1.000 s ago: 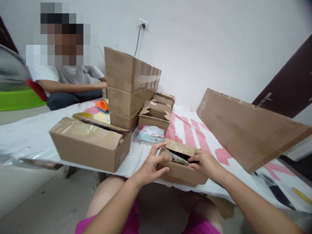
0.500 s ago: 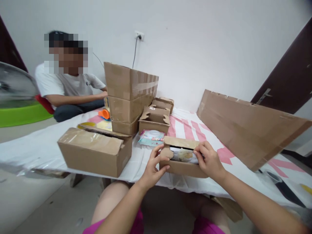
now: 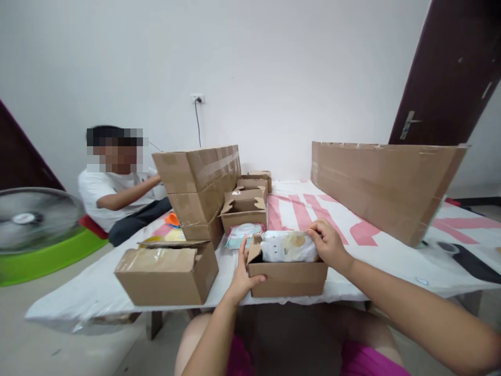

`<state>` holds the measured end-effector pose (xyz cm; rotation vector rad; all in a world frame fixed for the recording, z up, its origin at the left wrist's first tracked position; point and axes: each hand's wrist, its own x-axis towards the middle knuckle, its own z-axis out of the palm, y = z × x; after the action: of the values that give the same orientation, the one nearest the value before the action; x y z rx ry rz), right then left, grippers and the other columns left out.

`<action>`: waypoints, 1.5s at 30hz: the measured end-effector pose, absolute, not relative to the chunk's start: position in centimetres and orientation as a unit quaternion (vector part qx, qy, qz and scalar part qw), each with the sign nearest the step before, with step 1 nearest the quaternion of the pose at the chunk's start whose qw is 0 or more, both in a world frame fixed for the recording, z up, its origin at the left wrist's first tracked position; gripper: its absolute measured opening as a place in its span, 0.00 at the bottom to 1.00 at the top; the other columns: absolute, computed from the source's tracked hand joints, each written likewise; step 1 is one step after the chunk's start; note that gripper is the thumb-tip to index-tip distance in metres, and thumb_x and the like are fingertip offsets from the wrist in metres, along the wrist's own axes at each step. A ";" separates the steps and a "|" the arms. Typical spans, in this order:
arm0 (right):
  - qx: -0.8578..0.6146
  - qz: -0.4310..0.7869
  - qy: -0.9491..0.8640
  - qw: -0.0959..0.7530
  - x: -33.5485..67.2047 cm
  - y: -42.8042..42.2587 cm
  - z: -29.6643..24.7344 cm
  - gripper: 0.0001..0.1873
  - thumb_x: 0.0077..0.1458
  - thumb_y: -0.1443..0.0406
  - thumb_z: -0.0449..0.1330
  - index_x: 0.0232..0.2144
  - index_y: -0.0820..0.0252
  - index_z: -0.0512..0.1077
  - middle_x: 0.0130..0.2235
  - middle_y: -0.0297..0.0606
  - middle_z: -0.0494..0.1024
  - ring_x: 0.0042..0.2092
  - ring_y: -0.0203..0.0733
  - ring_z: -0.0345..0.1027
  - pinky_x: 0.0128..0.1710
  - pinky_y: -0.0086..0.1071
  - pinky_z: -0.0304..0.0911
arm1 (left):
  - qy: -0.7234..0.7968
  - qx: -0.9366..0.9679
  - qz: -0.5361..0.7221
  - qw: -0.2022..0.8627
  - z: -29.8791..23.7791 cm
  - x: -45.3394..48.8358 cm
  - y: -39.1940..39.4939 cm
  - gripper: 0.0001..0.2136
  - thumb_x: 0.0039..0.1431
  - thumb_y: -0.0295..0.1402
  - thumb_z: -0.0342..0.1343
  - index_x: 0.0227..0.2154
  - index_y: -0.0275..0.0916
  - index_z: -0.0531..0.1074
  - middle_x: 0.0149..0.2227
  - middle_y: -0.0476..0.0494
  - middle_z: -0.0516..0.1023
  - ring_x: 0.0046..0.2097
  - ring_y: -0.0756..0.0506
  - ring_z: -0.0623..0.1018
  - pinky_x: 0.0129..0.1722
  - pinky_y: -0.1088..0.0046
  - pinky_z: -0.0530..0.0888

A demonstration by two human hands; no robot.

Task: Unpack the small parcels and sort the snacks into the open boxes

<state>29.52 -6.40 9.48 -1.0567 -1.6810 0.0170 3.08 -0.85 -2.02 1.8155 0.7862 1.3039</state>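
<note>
In front of me at the table's near edge stands a small open cardboard box (image 3: 287,280). My left hand (image 3: 241,277) grips its left end, the thumb on the front wall and the fingers up along the side. A white plastic packet (image 3: 288,247) with a yellowish print sticks partly out of the box top; its lower part is hidden inside. My right hand (image 3: 329,244) pinches the packet's upper right corner. Just behind the box lies a pink and teal pack of wipes (image 3: 245,235).
A closed-looking cardboard box (image 3: 164,279) stands at left. Stacked boxes (image 3: 195,196) and a row of open boxes (image 3: 243,216) reach toward the wall. A large cardboard panel (image 3: 383,183) stands at right. Another person (image 3: 117,193) sits beyond the stack, near a fan (image 3: 35,224).
My right hand has raised the packet, so more of it shows above the box. My left hand has shifted its hold on the box end. The view has levelled and tilted upward.
</note>
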 end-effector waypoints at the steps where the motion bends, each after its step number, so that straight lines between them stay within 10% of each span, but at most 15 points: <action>1: -0.452 0.007 -0.693 0.561 29.9 -6.3 9.8 0.12 0.60 0.59 0.52 0.25 0.56 0.65 0.28 0.35 0.68 0.33 0.41 0.63 0.35 0.35 0.61 | 0.319 0.704 0.513 0.374 -2.0 2.8 -0.8 0.62 0.34 0.61 0.64 0.66 0.47 0.30 0.60 0.31 0.62 0.61 0.32 0.67 0.59 0.49 0.63; 11: -0.495 -0.022 -0.604 0.624 35.3 -6.3 11.2 0.13 0.58 0.56 0.52 0.25 0.56 0.65 0.28 0.34 0.67 0.34 0.42 0.62 0.37 0.36 0.60 | 0.489 0.638 0.550 0.225 -2.3 -1.0 0.7 0.42 0.51 0.47 0.61 0.64 0.48 0.43 0.64 0.35 0.56 0.65 0.35 0.59 0.62 0.51 0.59; 18: -0.494 -0.026 -0.609 0.620 37.0 -6.5 10.2 0.11 0.56 0.58 0.53 0.24 0.56 0.65 0.29 0.35 0.68 0.34 0.42 0.63 0.38 0.37 0.61 | 0.372 0.707 0.589 -0.117 2.6 4.3 -5.1 0.23 0.57 0.31 0.56 0.55 0.43 0.59 0.56 0.34 0.64 0.61 0.34 0.63 0.60 0.44 0.59; 25: -0.491 0.000 -0.617 0.615 37.2 -5.0 10.3 0.11 0.54 0.58 0.53 0.24 0.56 0.66 0.29 0.35 0.68 0.35 0.42 0.63 0.39 0.37 0.61 | 0.328 0.799 0.486 0.130 8.3 13.1 -4.9 0.37 0.54 0.32 0.60 0.62 0.45 0.46 0.63 0.34 0.57 0.63 0.35 0.62 0.59 0.49 0.64; 29: -0.505 0.024 -0.602 0.618 38.0 -3.2 11.0 0.10 0.52 0.59 0.54 0.23 0.56 0.67 0.29 0.34 0.70 0.36 0.42 0.64 0.40 0.37 0.61 | 0.357 0.742 0.447 0.349 10.8 15.8 -0.4 0.39 0.47 0.27 0.64 0.61 0.45 0.51 0.50 0.39 0.72 0.44 0.44 0.77 0.43 0.65 0.75; 37: -0.543 0.111 -0.541 0.632 40.1 0.9 12.0 0.09 0.51 0.59 0.56 0.24 0.57 0.68 0.28 0.33 0.73 0.34 0.41 0.66 0.39 0.35 0.61 | 0.385 0.738 0.440 0.336 14.3 17.9 4.9 0.19 0.40 0.28 0.68 0.38 0.39 0.70 0.31 0.49 0.73 0.32 0.50 0.73 0.34 0.73 0.71; 45: -0.525 0.259 -0.533 0.611 39.9 0.9 11.1 0.22 0.49 0.54 0.63 0.41 0.61 0.69 0.34 0.39 0.78 0.35 0.42 0.71 0.34 0.33 0.66 | 0.398 0.709 0.489 0.316 15.1 17.4 6.2 0.17 0.46 0.28 0.64 0.40 0.39 0.68 0.34 0.47 0.75 0.33 0.49 0.75 0.36 0.72 0.72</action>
<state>39.93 0.87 11.14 -1.2123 -1.2303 0.5969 17.45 6.21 15.08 1.8684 1.0479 1.2868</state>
